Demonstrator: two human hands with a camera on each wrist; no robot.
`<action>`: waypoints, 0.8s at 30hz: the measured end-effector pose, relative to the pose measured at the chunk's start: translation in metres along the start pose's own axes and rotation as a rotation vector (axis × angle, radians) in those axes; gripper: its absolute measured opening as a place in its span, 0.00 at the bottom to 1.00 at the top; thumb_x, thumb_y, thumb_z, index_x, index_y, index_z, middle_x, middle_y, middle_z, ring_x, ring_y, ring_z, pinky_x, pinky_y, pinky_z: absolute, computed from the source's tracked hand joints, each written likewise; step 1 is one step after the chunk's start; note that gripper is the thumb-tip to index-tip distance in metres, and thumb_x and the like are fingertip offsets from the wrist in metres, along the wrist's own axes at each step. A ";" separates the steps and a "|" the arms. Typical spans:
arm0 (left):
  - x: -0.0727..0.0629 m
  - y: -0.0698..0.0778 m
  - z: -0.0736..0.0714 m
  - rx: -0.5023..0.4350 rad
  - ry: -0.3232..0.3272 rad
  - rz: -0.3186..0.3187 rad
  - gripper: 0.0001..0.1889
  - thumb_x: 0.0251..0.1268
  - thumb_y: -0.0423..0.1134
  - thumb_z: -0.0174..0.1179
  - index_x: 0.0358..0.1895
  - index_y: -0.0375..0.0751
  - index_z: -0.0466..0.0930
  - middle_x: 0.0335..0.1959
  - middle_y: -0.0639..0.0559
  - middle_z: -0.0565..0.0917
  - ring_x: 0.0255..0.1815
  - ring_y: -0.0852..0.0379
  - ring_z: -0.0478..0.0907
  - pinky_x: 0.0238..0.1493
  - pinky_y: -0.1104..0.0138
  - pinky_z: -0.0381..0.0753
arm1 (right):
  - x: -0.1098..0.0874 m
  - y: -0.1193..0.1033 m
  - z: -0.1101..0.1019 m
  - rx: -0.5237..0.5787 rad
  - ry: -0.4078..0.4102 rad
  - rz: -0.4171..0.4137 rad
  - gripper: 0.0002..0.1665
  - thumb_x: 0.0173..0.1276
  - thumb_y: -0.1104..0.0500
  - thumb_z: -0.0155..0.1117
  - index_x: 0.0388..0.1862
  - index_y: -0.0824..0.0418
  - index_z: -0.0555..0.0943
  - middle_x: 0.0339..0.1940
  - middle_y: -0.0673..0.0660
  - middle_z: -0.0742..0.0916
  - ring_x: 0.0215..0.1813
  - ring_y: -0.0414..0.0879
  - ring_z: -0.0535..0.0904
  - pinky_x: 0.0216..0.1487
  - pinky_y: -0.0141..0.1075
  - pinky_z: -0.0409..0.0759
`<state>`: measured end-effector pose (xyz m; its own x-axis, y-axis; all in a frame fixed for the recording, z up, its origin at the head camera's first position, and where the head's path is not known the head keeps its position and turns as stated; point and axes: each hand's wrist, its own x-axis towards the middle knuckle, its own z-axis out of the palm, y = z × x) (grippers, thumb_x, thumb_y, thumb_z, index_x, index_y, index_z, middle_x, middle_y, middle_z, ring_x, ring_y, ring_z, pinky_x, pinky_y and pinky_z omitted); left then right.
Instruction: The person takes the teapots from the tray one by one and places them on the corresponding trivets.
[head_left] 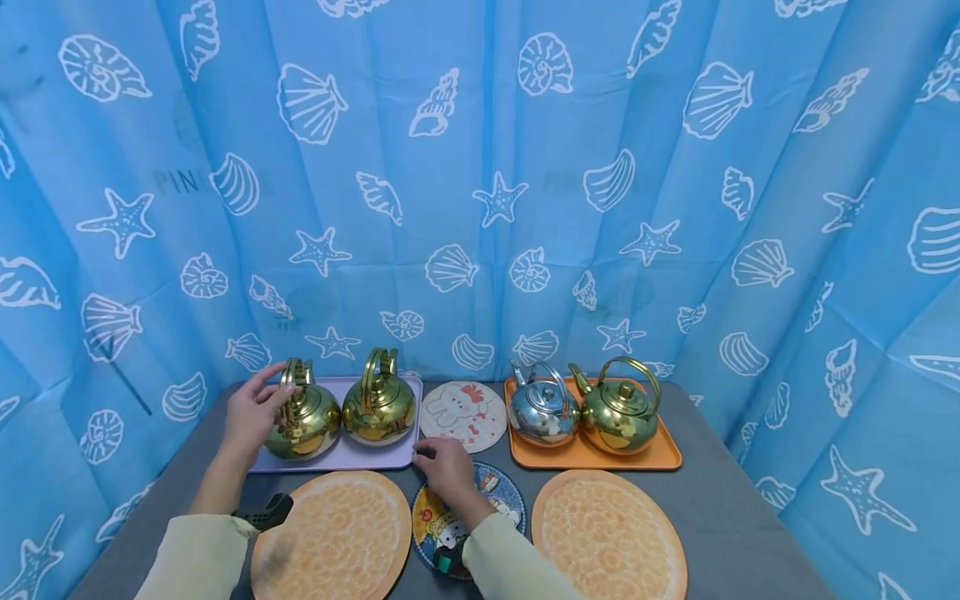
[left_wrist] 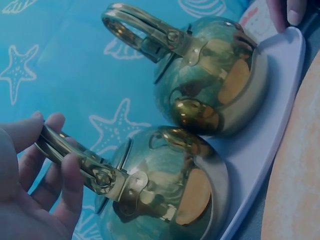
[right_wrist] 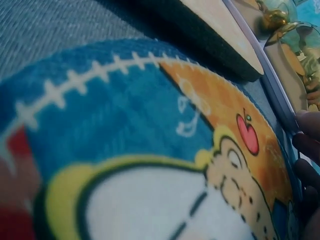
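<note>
My left hand (head_left: 252, 410) holds the handle of the left gold kettle (head_left: 305, 427), thumb and fingers around the handle (left_wrist: 75, 155) in the left wrist view. That kettle sits on a lilac tray (head_left: 347, 464) beside a second gold kettle (head_left: 380, 408); their bellies are side by side. At the tray's near right corner, my right hand (head_left: 447, 472) pinches the rim; its fingers (right_wrist: 306, 172) show at the right edge of the right wrist view. Under the right forearm lies a round blue cartoon mat (head_left: 506, 492).
An orange tray (head_left: 671, 457) on the right bears a silver kettle (head_left: 543, 412) and a gold kettle (head_left: 621, 415). Between the trays lies a round rabbit mat (head_left: 465, 414). Two round tan mats (head_left: 333, 533) lie in front. A blue shell-print curtain (head_left: 480, 208) hangs behind the grey table (head_left: 712, 517).
</note>
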<state>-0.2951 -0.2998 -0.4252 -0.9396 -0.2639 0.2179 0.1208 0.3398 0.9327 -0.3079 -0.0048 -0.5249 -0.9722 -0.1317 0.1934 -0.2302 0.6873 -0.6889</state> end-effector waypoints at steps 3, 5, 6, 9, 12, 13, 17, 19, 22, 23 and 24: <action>-0.002 0.001 -0.001 -0.046 -0.036 -0.011 0.30 0.74 0.45 0.54 0.75 0.46 0.60 0.46 0.49 0.85 0.44 0.56 0.78 0.33 0.61 0.84 | 0.000 -0.003 0.003 -0.014 0.024 0.028 0.07 0.63 0.54 0.71 0.40 0.46 0.88 0.42 0.44 0.88 0.50 0.44 0.82 0.50 0.46 0.77; -0.003 0.002 0.000 -0.066 -0.050 -0.024 0.29 0.74 0.43 0.53 0.75 0.47 0.59 0.46 0.48 0.84 0.45 0.57 0.78 0.35 0.60 0.84 | 0.000 -0.005 0.005 -0.023 0.035 0.052 0.05 0.62 0.54 0.71 0.38 0.45 0.88 0.41 0.44 0.87 0.48 0.43 0.81 0.48 0.46 0.77; -0.004 0.003 0.000 -0.070 -0.051 -0.029 0.29 0.75 0.42 0.53 0.76 0.47 0.58 0.46 0.47 0.83 0.45 0.57 0.78 0.35 0.60 0.84 | 0.001 -0.005 0.006 -0.028 0.039 0.061 0.04 0.62 0.54 0.71 0.37 0.45 0.87 0.41 0.43 0.87 0.48 0.43 0.81 0.48 0.45 0.77; -0.005 0.004 0.001 -0.071 -0.043 -0.035 0.28 0.76 0.38 0.51 0.76 0.46 0.58 0.46 0.41 0.81 0.48 0.57 0.78 0.36 0.62 0.84 | 0.002 -0.007 0.008 -0.027 0.048 0.086 0.03 0.62 0.54 0.71 0.35 0.44 0.87 0.39 0.43 0.86 0.46 0.43 0.81 0.46 0.45 0.76; -0.007 0.005 0.003 -0.067 -0.026 -0.036 0.28 0.76 0.35 0.50 0.76 0.45 0.58 0.46 0.39 0.79 0.51 0.55 0.78 0.36 0.63 0.84 | 0.003 -0.007 0.009 -0.019 0.049 0.100 0.03 0.62 0.54 0.72 0.35 0.44 0.87 0.38 0.42 0.86 0.45 0.42 0.80 0.46 0.45 0.75; -0.008 0.005 0.003 -0.068 -0.021 -0.037 0.27 0.76 0.34 0.50 0.75 0.44 0.58 0.46 0.38 0.78 0.51 0.55 0.78 0.36 0.64 0.84 | 0.003 -0.007 0.009 -0.014 0.047 0.102 0.04 0.62 0.54 0.72 0.35 0.44 0.87 0.38 0.41 0.86 0.45 0.42 0.80 0.46 0.45 0.76; -0.011 0.006 0.004 -0.068 -0.009 -0.040 0.27 0.75 0.33 0.51 0.75 0.43 0.59 0.49 0.37 0.79 0.51 0.53 0.78 0.36 0.65 0.84 | 0.003 -0.006 0.009 -0.009 0.041 0.092 0.06 0.62 0.54 0.72 0.39 0.45 0.87 0.39 0.41 0.87 0.47 0.42 0.81 0.47 0.45 0.76; -0.012 0.007 0.005 -0.071 -0.006 -0.040 0.27 0.75 0.33 0.51 0.75 0.43 0.59 0.49 0.37 0.79 0.51 0.54 0.79 0.36 0.65 0.84 | 0.003 -0.006 0.008 -0.005 0.041 0.083 0.07 0.62 0.54 0.72 0.40 0.46 0.88 0.40 0.42 0.87 0.48 0.43 0.81 0.47 0.44 0.77; -0.013 0.008 0.004 -0.076 -0.004 -0.034 0.28 0.75 0.34 0.51 0.75 0.44 0.59 0.46 0.39 0.79 0.50 0.55 0.79 0.37 0.65 0.84 | 0.004 -0.006 0.008 -0.005 0.045 0.076 0.08 0.62 0.54 0.72 0.40 0.46 0.88 0.41 0.43 0.87 0.49 0.44 0.81 0.48 0.45 0.77; -0.014 0.009 0.004 -0.080 -0.004 -0.029 0.28 0.75 0.34 0.51 0.75 0.44 0.59 0.46 0.40 0.80 0.50 0.56 0.79 0.37 0.65 0.84 | 0.004 -0.006 0.008 -0.006 0.045 0.079 0.08 0.62 0.53 0.72 0.41 0.46 0.88 0.42 0.43 0.87 0.49 0.44 0.81 0.49 0.45 0.77; -0.015 0.010 0.004 -0.082 -0.004 -0.023 0.28 0.75 0.35 0.52 0.75 0.44 0.59 0.46 0.40 0.80 0.48 0.57 0.79 0.37 0.65 0.84 | 0.004 -0.006 0.008 -0.005 0.045 0.082 0.08 0.62 0.53 0.72 0.41 0.46 0.88 0.42 0.43 0.87 0.50 0.44 0.81 0.49 0.45 0.77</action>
<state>-0.2813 -0.2893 -0.4201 -0.9438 -0.2671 0.1949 0.1245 0.2589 0.9579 -0.3107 -0.0149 -0.5255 -0.9849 -0.0423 0.1677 -0.1493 0.6978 -0.7006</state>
